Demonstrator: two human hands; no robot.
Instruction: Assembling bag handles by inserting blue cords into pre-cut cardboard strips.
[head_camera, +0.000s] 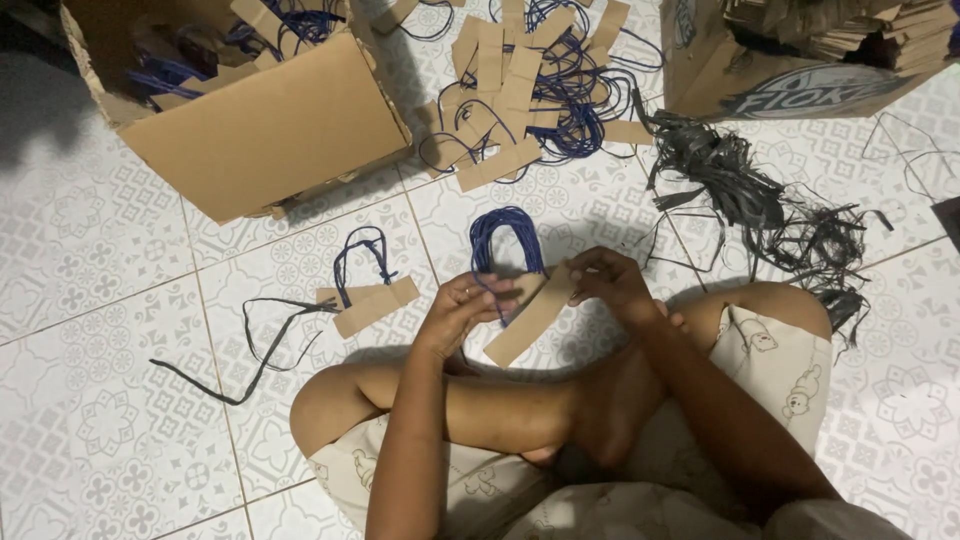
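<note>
Here, in the head view, a person sits cross-legged on a patterned white tile floor (100, 400), both hands meeting just above the crossed legs at the middle of the frame. The left hand (462, 305) is curled closed, its fingertips pinching the lower ends of a bundle of blue cord loops (507, 235) that arches up toward the top of the frame. The right hand (608, 282) is also closed, gripping the upper end of a brown cardboard strip (530, 318), which slants down to the left between the two hands and touches the cords.

To the left of the hands, on the floor, lies another cardboard strip with a blue loop fixed to it (372, 295), and beside that a loose black strap (262, 345) trails toward the lower left. In the upper left stands an open cardboard box (270, 130) with more strips and cords inside. At the top centre is a heap of strips tangled with blue cord (530, 85). In the upper right is a second printed box (790, 75), and below it a pile of black plastic strands (760, 205)
</note>
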